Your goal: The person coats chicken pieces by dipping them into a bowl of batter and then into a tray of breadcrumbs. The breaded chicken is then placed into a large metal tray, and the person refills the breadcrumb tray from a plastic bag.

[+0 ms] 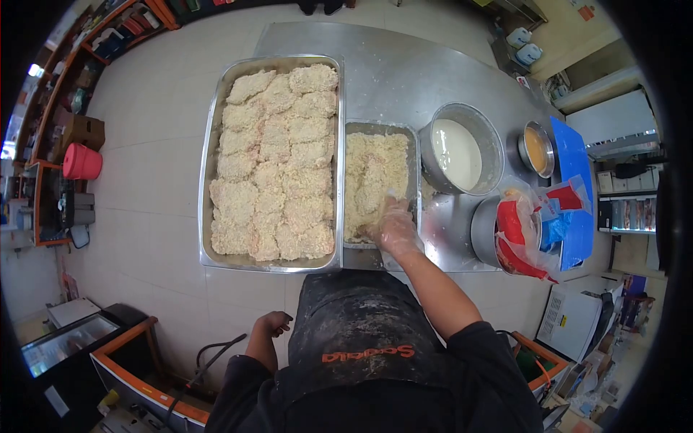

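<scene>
While the fingers of the right hand are set among the pale crumbs in the near part of the crumb tray, they are held partly spread; whether anything is gripped by them cannot be told. They are covered by a clear plastic glove. Just beyond the fingertips, inside the crumb tray, a crumb-covered lump can be seen. The left hand is held over the floor, left of the crumb tray and nearer the body; its fingers are loosely curled and half parted, and nothing is seen to be held in them.

Just left of the crumb tray, a large metal tray is filled with rows of coated pieces. Right of the crumb tray, a deep pan is partly filled with white liquid. Farther right of it, a bowl of orange liquid is set near a blue board. The trays and pan are carried by the steel desk.
</scene>
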The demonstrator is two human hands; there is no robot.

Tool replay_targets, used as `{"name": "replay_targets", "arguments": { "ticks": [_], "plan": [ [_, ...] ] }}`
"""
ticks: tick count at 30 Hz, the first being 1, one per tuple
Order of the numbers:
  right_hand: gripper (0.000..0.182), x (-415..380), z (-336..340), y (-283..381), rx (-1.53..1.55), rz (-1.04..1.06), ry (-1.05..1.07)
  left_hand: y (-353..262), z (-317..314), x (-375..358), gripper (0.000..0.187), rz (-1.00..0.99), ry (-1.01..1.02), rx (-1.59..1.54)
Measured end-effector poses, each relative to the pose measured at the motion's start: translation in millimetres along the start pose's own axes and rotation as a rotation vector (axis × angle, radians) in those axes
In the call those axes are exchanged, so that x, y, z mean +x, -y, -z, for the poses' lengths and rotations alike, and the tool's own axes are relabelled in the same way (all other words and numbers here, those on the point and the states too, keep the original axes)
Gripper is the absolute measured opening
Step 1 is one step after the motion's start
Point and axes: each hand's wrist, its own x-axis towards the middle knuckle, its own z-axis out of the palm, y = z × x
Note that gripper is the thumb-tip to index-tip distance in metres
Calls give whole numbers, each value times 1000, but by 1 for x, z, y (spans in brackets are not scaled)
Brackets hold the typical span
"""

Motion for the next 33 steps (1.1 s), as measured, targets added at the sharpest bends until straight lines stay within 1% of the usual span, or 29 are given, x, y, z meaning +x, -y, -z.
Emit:
{"name": "replay_targets", "arguments": {
  "ticks": [1, 3, 4, 5, 7, 10, 12, 14, 16, 18, 20, 22, 23, 24, 25, 26, 27, 28, 29, 31, 33],
  "plan": [
    [93, -3, 1, -1, 66, -15, 3, -6, -4, -11, 47, -17, -37, -16],
    [75, 8, -34, -30, 289, 123, -100, -2, 1, -3, 51, -29, -20, -60],
    [66, 9, -37, -34, 399, 193, -154, 0, 5, 1, 52, -37, -12, -81],
    [63, 11, -39, -38, 484, 160, -137, 3, 7, 5, 54, -37, -15, -89],
    [59, 7, -20, -30, 652, 97, -91, 12, 10, 12, 56, -33, -20, -116],
    [61, 36, -2, -25, 710, 229, -59, 27, 9, 17, 57, -38, -24, -143],
    [56, 61, 12, -17, 484, 533, -434, 33, 6, 7, 59, -24, 5, -166],
    [54, 106, 22, -23, 172, 587, -465, 41, 6, 5, 60, -18, 33, -189],
    [56, 112, 40, -18, -128, 548, -310, 54, 8, 7, 62, -16, 62, -208],
    [59, 105, 63, -12, -409, 425, 24, 58, 5, 2, 62, 0, 54, -201],
    [64, 105, 40, -23, -467, 502, 48, 57, -2, -2, 60, 15, 30, -208],
    [66, 80, 36, -18, -387, 445, 174, 58, -9, -2, 56, 35, -8, -233],
    [66, 50, 55, -3, -278, 343, 284, 59, -9, 1, 54, 3, 10, -181],
    [65, 26, 60, 6, -170, 239, 393, 60, -10, 7, 52, -29, 29, -131],
    [63, 9, 43, 6, -136, 200, 242, 63, -12, 13, 50, -58, 47, -79],
    [62, -6, 22, 4, -97, 159, 87, 67, -11, 29, 48, -35, 58, -112],
    [60, -11, 9, 2, -57, 142, -3, 73, -9, 53, 46, -13, 67, -141],
    [59, -15, -5, 0, -16, 128, -94, 69, -12, 53, 45, 9, 76, -168],
    [58, -16, -14, -2, 27, 137, -122, 67, -12, 51, 45, 22, 44, -134],
    [56, -10, -29, -10, 170, 145, -161, 27, -21, 6, 45, 42, -24, -59],
    [53, -4, -29, -17, 364, 146, -173, 22, -9, 7, 44, -59, -30, -21]
  ]
}}
